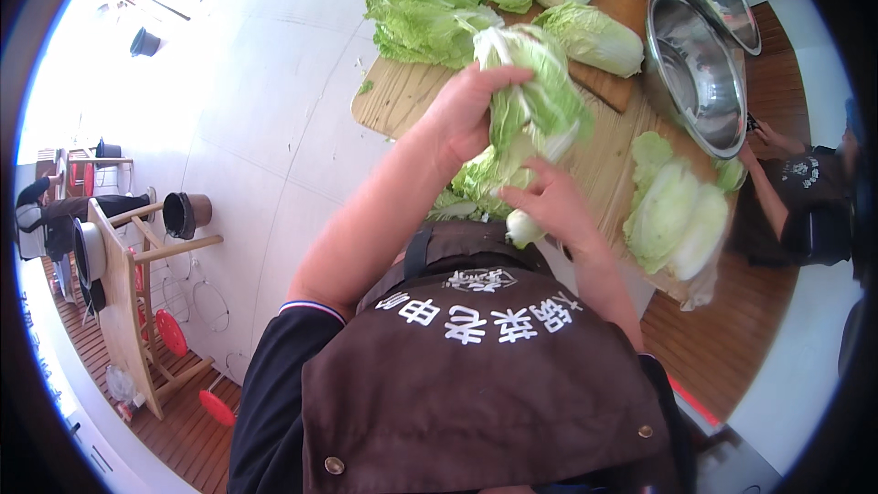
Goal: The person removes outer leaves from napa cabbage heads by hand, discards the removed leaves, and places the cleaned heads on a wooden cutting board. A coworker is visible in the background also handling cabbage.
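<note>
My left hand (473,106) holds a bunch of green napa cabbage leaves (531,75) up over the table edge. Just below and to the right is my right hand (549,199), its thumb and fingers around or against a pale cabbage piece (525,228); the grip is partly blurred. More cabbage leaves (480,182) lie below my hands, close to my apron. Beyond the held leaves, a whole napa cabbage (593,38) rests on a wooden cutting board (607,89), with several others behind it. Loose outer leaves (429,17) are piled at the far left of the wooden table (405,96).
Two steel basins (696,75) stand at the table's right. Cabbage pieces (675,216) lie near its right edge. A person (809,185) is at the far right, and another (55,213) at the far left. A wooden table on its side (116,288) and bins (186,215) are on the left.
</note>
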Motion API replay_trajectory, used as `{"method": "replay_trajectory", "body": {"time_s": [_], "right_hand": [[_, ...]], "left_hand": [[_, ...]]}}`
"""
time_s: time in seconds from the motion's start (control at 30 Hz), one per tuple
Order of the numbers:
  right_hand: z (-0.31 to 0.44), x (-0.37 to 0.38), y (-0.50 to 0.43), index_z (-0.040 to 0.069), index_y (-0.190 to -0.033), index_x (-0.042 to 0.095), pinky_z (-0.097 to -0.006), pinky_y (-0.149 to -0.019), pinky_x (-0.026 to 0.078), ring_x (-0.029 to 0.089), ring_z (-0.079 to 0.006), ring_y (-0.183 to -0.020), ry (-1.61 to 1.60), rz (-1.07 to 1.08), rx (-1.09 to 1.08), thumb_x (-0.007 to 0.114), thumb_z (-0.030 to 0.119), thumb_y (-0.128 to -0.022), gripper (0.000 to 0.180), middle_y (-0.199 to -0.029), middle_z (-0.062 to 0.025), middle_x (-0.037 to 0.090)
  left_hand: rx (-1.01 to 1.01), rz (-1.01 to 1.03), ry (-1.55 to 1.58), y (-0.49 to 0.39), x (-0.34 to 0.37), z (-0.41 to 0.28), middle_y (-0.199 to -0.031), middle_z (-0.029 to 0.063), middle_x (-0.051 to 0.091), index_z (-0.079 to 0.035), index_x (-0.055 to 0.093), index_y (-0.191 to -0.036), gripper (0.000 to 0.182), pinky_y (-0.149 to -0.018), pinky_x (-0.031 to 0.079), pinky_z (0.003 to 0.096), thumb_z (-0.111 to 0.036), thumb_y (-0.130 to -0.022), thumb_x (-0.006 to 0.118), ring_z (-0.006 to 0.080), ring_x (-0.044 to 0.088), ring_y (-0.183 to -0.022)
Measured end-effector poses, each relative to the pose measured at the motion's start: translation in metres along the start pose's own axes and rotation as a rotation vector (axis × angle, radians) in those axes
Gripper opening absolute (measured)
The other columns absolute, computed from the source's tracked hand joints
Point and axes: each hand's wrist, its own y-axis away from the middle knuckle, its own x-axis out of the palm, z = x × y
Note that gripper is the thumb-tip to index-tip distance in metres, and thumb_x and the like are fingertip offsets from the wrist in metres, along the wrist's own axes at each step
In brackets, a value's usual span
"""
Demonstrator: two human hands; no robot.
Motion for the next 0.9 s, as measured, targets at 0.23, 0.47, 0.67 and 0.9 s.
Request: {"method": "replay_trajectory", "body": {"time_s": [0.23, 0.47, 0.67, 0.9], "right_hand": [[-0.08, -0.011, -0.028, -0.001, -0.109, 0.06, -0.026, -0.057, 0.043, 0.052, -0.0131, -0.061, -0.557, 0.151, -0.1, 0.062, 0.036, -0.085, 0.044, -0.074, -0.0009, 0.057], [-0.027, -0.018, -0.041, 0.003, -0.141, 0.029, -0.0379, -0.1, 0.04, 0.05, -0.0269, -0.118, -1.109, 0.543, -0.443, 0.049, 0.059, -0.087, 0.081, -0.128, -0.0204, 0.049], [-0.02, -0.052, -0.03, 0.008, -0.145, 0.021, -0.0244, -0.07, 0.049, 0.058, -0.015, -0.08, -1.059, 0.296, -0.499, 0.06, 0.043, -0.084, 0.081, -0.127, -0.017, 0.05], [0.0, -0.034, -0.015, 0.009, -0.146, 0.015, -0.0257, -0.083, 0.046, 0.057, -0.0175, -0.1, -0.92, 0.157, -0.512, 0.073, 0.008, -0.074, 0.092, -0.122, -0.0106, 0.052]], "left_hand": [[-0.133, 0.265, -0.189, 0.031, -0.02, 0.011, -0.111, 0.0092, 0.061, -0.002, 0.05, -0.126, 0.049, -0.091, 0.047, 0.0357, -0.009, -0.079, 0.066, 0.0197, 0.06, -0.1], [-0.266, 0.35, -0.482, 0.037, -0.019, 0.037, -0.103, 0.0068, 0.065, 0.0, 0.061, -0.112, 0.043, -0.086, 0.047, 0.0296, -0.012, -0.074, 0.075, 0.0156, 0.061, -0.094], [-0.318, 0.238, -0.49, 0.045, -0.031, 0.043, -0.099, 0.0102, 0.064, 0.004, 0.06, -0.111, 0.04, -0.081, 0.049, 0.0302, -0.009, -0.073, 0.07, 0.0176, 0.062, -0.089], [-0.375, 0.15, -0.36, 0.041, -0.03, 0.051, -0.108, 0.0121, 0.061, 0.003, 0.047, -0.125, 0.046, -0.082, 0.05, 0.0325, -0.01, -0.082, 0.06, 0.0202, 0.062, -0.094]]}}
